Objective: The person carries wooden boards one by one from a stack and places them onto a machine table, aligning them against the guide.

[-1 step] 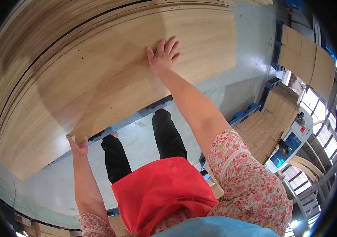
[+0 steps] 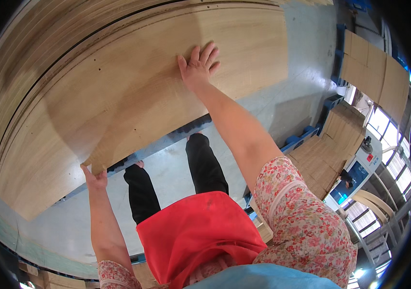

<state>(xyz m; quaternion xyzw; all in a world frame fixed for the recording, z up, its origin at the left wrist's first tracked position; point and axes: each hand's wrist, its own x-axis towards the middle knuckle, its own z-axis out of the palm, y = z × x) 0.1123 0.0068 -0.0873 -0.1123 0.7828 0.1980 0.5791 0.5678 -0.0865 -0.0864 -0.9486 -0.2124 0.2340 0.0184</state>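
Note:
A long pale wood-grain board [image 2: 140, 89], with a few small dark holes, lies on top of a stack in front of me. My left hand [image 2: 95, 179] grips its near edge towards the left, thumb showing at the edge and the other fingers partly hidden. A darker brown patch lies on the board beside that hand; whether it is shadow or a separate piece I cannot tell. Farther right, my right hand [image 2: 198, 67] rests flat on the board's upper face with its fingers spread.
More stacked boards [image 2: 10, 91] lie beyond at the far left. Grey floor [image 2: 167, 166] shows around my feet, close to the stack. On the right stand brown panel stacks [image 2: 323, 151] [image 2: 374, 67] on blue supports, and a white-and-blue machine [image 2: 355, 176].
The board has shifted very slightly away from me, its holes a little higher in view. My right hand has moved slightly with it; my left hand looks unchanged.

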